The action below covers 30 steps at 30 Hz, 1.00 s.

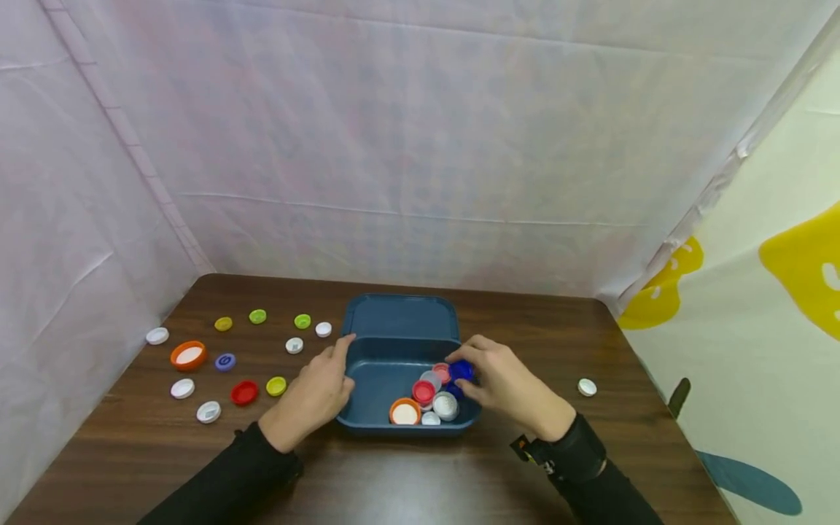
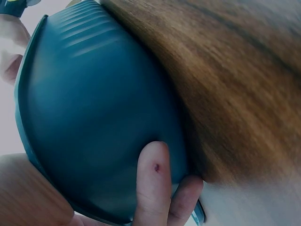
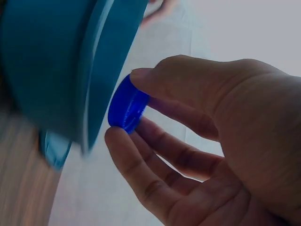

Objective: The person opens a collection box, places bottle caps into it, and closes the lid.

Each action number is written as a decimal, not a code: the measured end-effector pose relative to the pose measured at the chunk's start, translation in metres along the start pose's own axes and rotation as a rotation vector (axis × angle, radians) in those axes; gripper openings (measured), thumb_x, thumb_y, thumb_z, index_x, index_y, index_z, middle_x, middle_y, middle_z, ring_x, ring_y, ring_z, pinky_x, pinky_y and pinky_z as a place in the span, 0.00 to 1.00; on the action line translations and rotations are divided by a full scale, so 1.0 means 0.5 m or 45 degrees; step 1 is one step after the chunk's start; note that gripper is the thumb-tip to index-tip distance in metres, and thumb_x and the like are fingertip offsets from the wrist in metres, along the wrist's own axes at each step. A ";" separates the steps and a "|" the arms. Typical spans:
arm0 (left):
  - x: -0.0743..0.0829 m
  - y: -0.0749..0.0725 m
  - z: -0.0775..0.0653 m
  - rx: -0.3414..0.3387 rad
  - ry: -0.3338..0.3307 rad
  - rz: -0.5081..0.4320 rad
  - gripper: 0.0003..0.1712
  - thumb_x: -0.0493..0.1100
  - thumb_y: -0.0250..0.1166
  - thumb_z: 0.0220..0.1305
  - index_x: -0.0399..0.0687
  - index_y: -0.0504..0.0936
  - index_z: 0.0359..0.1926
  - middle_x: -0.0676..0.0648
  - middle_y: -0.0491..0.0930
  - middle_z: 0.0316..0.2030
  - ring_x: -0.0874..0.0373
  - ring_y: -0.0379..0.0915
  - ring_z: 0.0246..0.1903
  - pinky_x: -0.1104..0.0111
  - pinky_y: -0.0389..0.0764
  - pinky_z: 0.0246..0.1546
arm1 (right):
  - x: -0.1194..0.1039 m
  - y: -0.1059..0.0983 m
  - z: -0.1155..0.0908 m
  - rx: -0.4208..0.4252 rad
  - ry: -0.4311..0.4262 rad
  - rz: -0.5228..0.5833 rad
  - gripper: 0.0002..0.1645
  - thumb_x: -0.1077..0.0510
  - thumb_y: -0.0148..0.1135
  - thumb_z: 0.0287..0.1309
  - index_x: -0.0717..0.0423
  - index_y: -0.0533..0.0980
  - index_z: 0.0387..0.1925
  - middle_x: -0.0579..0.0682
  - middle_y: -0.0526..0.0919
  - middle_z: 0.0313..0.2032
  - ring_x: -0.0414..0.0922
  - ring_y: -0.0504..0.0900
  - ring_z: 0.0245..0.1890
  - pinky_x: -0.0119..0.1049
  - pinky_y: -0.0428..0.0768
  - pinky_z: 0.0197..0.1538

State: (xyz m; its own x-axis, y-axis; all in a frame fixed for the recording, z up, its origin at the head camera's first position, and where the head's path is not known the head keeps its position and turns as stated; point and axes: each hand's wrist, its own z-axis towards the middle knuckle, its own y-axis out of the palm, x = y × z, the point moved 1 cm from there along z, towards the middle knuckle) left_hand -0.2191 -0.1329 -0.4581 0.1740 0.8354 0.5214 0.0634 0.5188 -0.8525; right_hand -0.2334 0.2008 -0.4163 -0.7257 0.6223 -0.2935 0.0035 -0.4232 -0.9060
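Observation:
A dark blue plastic box [image 1: 370,390] stands on the table with several bottle caps in its right half, among them a red cap [image 1: 423,392], an orange-rimmed cap [image 1: 405,412] and a white cap [image 1: 445,406]. My left hand [image 1: 317,390] holds the box's left side. In the left wrist view its fingers [image 2: 154,183] press the outer wall while another part of the hand crosses the rim. Over the box's right end, my right hand [image 1: 508,379] pinches a blue bottle cap [image 3: 126,106] between thumb and fingers. Another blue cap [image 1: 454,391] lies below it, partly hidden.
Behind the box is its blue lid [image 1: 400,315]. Scattered left of it are several caps, including a red cap [image 1: 244,392], an orange cap [image 1: 188,355] and a yellow cap [image 1: 276,386]. One white cap [image 1: 587,387] lies far right. White cloth [image 1: 420,146] hangs behind the table.

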 end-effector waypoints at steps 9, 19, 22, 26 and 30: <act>0.002 -0.003 -0.001 -0.023 -0.026 0.004 0.43 0.31 0.64 0.76 0.35 0.64 0.88 0.27 0.83 0.69 0.45 0.85 0.43 0.56 0.93 0.43 | -0.081 0.055 0.043 -0.175 -0.114 0.087 0.23 0.62 0.84 0.69 0.57 0.90 0.63 0.53 0.89 0.56 0.45 0.92 0.52 0.27 0.91 0.53; 0.003 -0.004 -0.002 -0.019 -0.023 0.011 0.42 0.32 0.65 0.78 0.35 0.64 0.88 0.27 0.84 0.68 0.44 0.87 0.43 0.50 0.96 0.49 | -0.080 0.056 0.043 -0.113 -0.155 0.109 0.19 0.63 0.81 0.73 0.59 0.90 0.61 0.56 0.90 0.55 0.48 0.92 0.48 0.26 0.89 0.48; 0.004 -0.004 -0.003 -0.019 -0.028 0.013 0.42 0.33 0.65 0.78 0.36 0.64 0.88 0.28 0.84 0.68 0.45 0.86 0.42 0.50 0.97 0.49 | -0.077 0.052 0.041 -0.108 -0.138 0.096 0.18 0.62 0.81 0.73 0.59 0.90 0.61 0.56 0.90 0.55 0.49 0.93 0.50 0.28 0.90 0.50; 0.007 -0.004 -0.003 -0.025 -0.034 0.018 0.42 0.32 0.64 0.77 0.36 0.64 0.88 0.28 0.85 0.63 0.49 0.82 0.35 0.57 0.91 0.38 | -0.071 0.048 0.036 -0.127 -0.109 0.084 0.19 0.63 0.81 0.72 0.59 0.90 0.61 0.56 0.90 0.56 0.51 0.93 0.53 0.32 0.92 0.52; 0.008 -0.004 -0.002 -0.027 -0.039 0.030 0.43 0.32 0.64 0.77 0.35 0.63 0.89 0.28 0.86 0.60 0.51 0.78 0.31 0.63 0.83 0.33 | -0.061 0.042 0.031 -0.108 -0.090 0.088 0.19 0.64 0.80 0.72 0.59 0.90 0.61 0.56 0.91 0.58 0.51 0.94 0.53 0.33 0.92 0.52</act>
State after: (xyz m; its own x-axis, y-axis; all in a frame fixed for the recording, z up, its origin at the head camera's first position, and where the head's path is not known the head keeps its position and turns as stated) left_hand -0.2174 -0.1307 -0.4545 0.1455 0.8527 0.5018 0.0803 0.4953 -0.8650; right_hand -0.2217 0.1626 -0.4214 -0.7681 0.5447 -0.3365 0.1113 -0.4040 -0.9080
